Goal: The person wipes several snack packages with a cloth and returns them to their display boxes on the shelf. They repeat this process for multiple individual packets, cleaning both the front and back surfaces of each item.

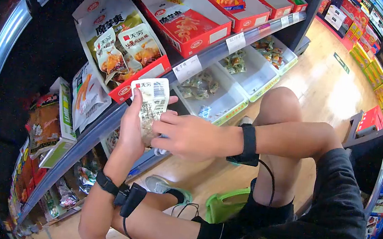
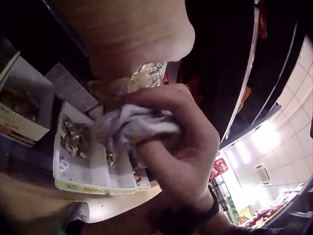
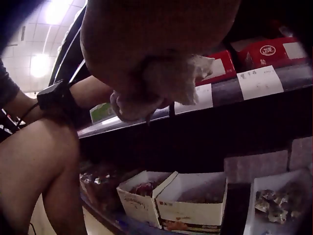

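Upright in my left hand (image 1: pixel 130 129) is a vacuum-sealed snack packet (image 1: pixel 153 91), gripped along its edge with the thumb near the top. Its printed back, with a barcode, faces me. My right hand (image 1: pixel 192 136) presses against the packet's lower part and holds a crumpled white cloth (image 2: pixel 149 127) between thumb and curled fingers. Only a little of the cloth shows in the head view, below the fingers. Two similar snack packets (image 1: pixel 141 45) stand in a red-and-white display box (image 1: pixel 157 68) just beyond my hands.
More red display boxes (image 1: pixel 205 41) line the shelf, whose front edge carries price labels (image 1: pixel 188 68). Lower down are white bins (image 1: pixel 252 86) of small wrapped snacks. Dried-food bags (image 1: pixel 46 119) hang at left. A green basket (image 1: pixel 226 204) stands on the wooden floor beside my legs.
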`<state>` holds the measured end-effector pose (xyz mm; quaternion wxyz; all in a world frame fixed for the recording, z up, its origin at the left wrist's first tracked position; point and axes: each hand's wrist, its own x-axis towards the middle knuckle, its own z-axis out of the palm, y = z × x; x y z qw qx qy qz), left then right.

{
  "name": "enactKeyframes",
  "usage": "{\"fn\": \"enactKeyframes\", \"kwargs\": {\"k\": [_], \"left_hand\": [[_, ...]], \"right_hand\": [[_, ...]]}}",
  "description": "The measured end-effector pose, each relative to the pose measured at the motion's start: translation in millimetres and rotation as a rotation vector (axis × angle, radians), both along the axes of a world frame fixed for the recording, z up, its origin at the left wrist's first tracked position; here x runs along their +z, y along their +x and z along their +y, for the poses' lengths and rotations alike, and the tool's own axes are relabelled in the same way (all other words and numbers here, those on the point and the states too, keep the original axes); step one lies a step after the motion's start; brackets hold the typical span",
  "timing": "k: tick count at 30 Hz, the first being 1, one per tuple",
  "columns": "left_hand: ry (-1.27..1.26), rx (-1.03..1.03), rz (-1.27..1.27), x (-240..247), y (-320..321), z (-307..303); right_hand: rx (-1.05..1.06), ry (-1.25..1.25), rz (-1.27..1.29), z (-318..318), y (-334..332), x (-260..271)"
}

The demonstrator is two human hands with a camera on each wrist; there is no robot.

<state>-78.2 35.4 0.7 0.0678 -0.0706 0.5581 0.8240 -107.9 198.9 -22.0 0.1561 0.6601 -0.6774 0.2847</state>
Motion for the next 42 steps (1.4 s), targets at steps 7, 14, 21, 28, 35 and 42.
{"fn": "enactKeyframes", "kwargs": {"k": [7,14,21,28,35,42], "left_hand": [[-0.610,-0.156,0.212,5,4,4],[-1.005,-0.129,0.164,14,6,-8],[-0.607,0.103,0.171,-15,3,1],[-0.050,0.100,0.158,-11,10,19],[0.030,0.155,0.185,9,7,18],[0.107,-0.079,0.013,5,22,51]], "right_hand": [[-0.088,-0.046,-0.043,1,0,-3],[-0.132,-0.267,-0.018,11,-9,16],[-0.305,-0.459,-0.135,13,-22,46],[-0.081,-0.287,-0.115,6,0,21],[0.060,-0.318,0.019,-1,-8,18],[-0.294,-0.515,-0.081,-2,-48,35]]}}
